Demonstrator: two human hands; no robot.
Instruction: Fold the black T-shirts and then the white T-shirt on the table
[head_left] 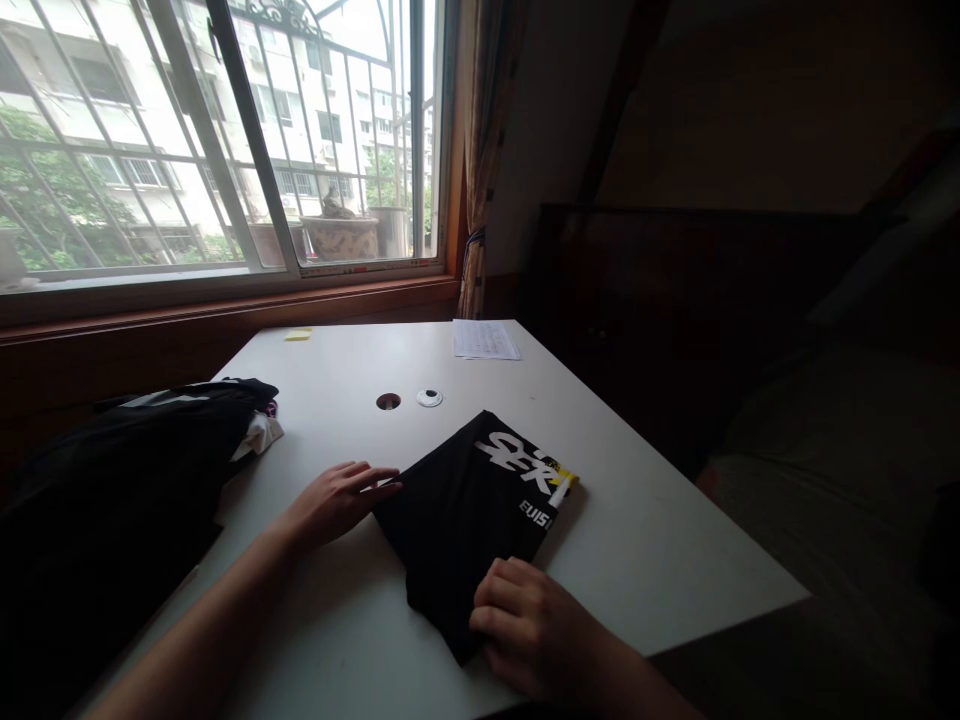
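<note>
Black garment is lying mid-frame. Right grip, curled closed, is apparently pinching its shadowed lower edge; left grip, loosely extended, is touching its left corner. Risk: uneven pulling would be skewing its layers.

From the person's head, the sole view looks forward and down at close range onto the black printed garment and white tabletop, facing the barred window.

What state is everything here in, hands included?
Black cloth garment with white lettering: folded
Left hand: open, fingertips at garment's edge
Right hand: curled at garment's edge
Dark cloth pile: rumpled
Patterned fabric curtain: gathered, tied
White paper sheets: flat
Round tabletop hole: uncovered
White round cap: lying beside hole
</note>
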